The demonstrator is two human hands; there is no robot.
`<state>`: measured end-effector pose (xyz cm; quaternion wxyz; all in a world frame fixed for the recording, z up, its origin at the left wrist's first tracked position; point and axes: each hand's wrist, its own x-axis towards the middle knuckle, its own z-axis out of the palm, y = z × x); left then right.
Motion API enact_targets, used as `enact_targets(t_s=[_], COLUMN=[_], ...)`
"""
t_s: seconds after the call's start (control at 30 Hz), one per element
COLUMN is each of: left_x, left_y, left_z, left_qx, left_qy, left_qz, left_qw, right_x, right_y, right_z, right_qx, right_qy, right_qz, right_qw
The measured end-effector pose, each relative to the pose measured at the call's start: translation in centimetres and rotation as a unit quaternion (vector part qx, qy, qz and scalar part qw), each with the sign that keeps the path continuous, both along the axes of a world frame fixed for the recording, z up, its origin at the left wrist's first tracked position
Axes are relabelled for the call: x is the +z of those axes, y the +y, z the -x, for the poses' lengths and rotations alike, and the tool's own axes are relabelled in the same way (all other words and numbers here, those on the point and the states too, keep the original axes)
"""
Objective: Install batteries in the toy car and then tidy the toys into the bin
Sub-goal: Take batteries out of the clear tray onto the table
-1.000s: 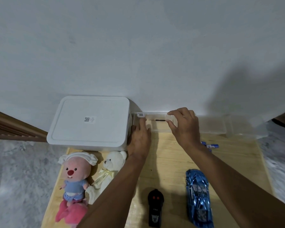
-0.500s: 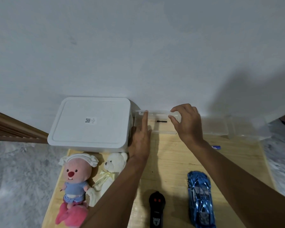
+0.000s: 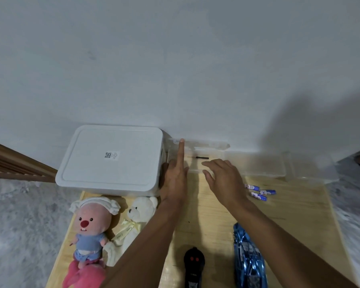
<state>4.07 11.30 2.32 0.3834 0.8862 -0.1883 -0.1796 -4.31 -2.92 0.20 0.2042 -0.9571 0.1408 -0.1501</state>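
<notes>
A clear plastic box point(image 3: 216, 147) lies against the wall with a small black tool point(image 3: 202, 157) inside. My left hand point(image 3: 175, 179) lies flat beside it, its forefinger stretched up onto the box's left latch. My right hand point(image 3: 222, 179) hovers over the box's front edge with fingers spread and holds nothing. Three blue batteries point(image 3: 259, 192) lie on the wooden table just right of that hand. The blue toy car point(image 3: 248, 260) and the black remote point(image 3: 193, 267) sit near the front edge.
A closed white bin point(image 3: 112, 161) stands at the back left of the wooden table point(image 3: 289, 215). A pink plush point(image 3: 89, 229) and a white bear point(image 3: 133, 221) lie in front of it. A second clear tray point(image 3: 268, 165) extends to the right along the wall.
My right hand has let go of the box's lid edge and drawn back toward me with fingers spread. The batteries it hid have come into view. My left forefinger stays on the latch.
</notes>
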Motion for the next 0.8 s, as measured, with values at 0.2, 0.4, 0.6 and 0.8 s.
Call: enact_targets(t_s=[0.2,0.4,0.6,0.8], left_x=[-1.0,-1.3,-0.7,-0.7], left_y=[-0.2,-0.1,-0.3,-0.4], left_z=[0.4,0.4,-0.7,-0.3], left_qx=[0.032,0.027,0.004,0.023], left_qy=[-0.134,-0.123,-0.015,-0.025], left_qz=[-0.076,-0.067,-0.044,-0.029], left_qw=[0.988,0.99,0.999,0.999], right_x=[1.0,0.8,1.4,1.2], right_y=[-0.5,-0.4,-0.2,0.0], right_z=[-5.0,-6.8,-7.9,-7.2], right_qx=[-0.013,-0.032,-0.037,-0.058], right_qy=[0.138,0.241,0.265,0.231], right_qz=[0.028,0.033,0.055,-0.039], right_qw=[0.99,0.969,0.962,0.97])
